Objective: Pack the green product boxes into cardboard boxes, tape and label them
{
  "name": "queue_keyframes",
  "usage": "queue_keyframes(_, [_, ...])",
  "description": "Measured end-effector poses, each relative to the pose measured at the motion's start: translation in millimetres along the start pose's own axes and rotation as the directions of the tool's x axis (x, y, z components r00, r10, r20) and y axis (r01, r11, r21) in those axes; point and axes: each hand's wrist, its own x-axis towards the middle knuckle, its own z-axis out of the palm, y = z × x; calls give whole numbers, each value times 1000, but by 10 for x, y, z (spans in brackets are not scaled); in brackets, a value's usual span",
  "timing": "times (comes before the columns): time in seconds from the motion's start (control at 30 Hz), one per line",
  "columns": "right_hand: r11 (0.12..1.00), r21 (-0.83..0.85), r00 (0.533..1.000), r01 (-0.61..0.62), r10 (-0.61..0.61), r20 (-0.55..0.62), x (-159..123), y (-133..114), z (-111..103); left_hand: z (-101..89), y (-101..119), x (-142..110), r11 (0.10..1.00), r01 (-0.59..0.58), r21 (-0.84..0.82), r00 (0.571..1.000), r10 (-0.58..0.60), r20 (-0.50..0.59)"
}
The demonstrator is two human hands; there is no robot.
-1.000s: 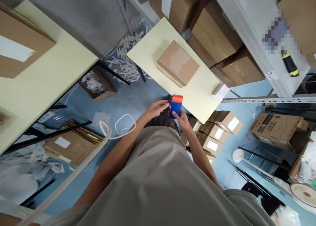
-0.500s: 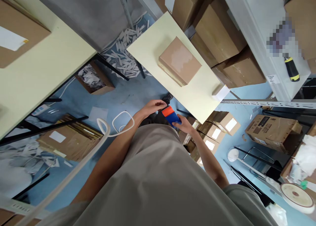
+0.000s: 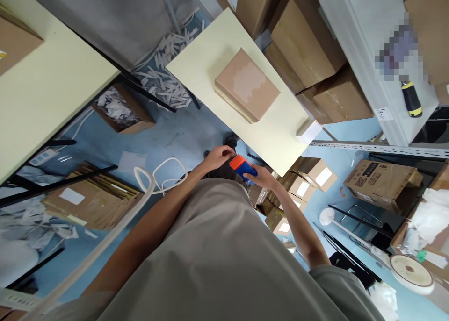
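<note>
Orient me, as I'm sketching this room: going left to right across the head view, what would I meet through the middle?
Open carton of crumpled paper → left hand → blue-and-orange box → right hand → small white box → black-and-yellow handle.

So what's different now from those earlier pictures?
The blue and orange box has tilted, its orange end swinging toward the left hand, whose fingers have curled in close to it. The right hand still holds that box, and the brown box stayed on the table.
</note>
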Motion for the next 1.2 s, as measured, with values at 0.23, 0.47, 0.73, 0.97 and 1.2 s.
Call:
queue_keyframes(0.23, [889, -434, 989, -143, 146, -25, -190, 250, -547, -425, 58, 432, 993, -67, 93, 945, 93, -315])
queue_keyframes(0.47, [748, -519, 900, -413, 249, -357, 392, 448, -568, -446, 204, 1150, 979, -145, 140, 923, 185, -336])
queue_keyframes(0.73, [858, -362, 862, -364, 164, -479, 844, 683, -446, -389, 167, 1459, 980, -111, 166, 854, 180, -488])
queue_keyframes(0.97, [897, -251, 823, -365, 184, -538, 1031, 770, -410, -241, 218, 1545, 970, -88, 225, 777, 208, -594])
queue_keyframes(1.2, [920, -178, 835, -348, 218, -504, 1028, 644, -354, -65, 279, 1568, 989, -54, 137, 739, 132, -661])
